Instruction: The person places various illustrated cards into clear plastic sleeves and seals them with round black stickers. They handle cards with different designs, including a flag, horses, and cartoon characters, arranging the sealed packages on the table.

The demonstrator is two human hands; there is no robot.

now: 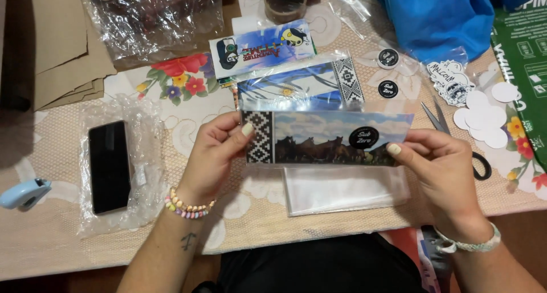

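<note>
Hands pinch a long rectangular printed card with horses and a black round sticker (327, 138): left hand (213, 159) and right hand (441, 167) each clamp one short end, long axis running left-right.

table (51, 236) under beige floral lace-pattern cloth (188, 82); even indoor light; dark floor below edge.

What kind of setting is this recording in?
Probably a home table used for craft packing. A floral tablecloth covers it, with round stickers, scissors and clear sleeves around. The left hand and right hand hold a printed card.
</note>
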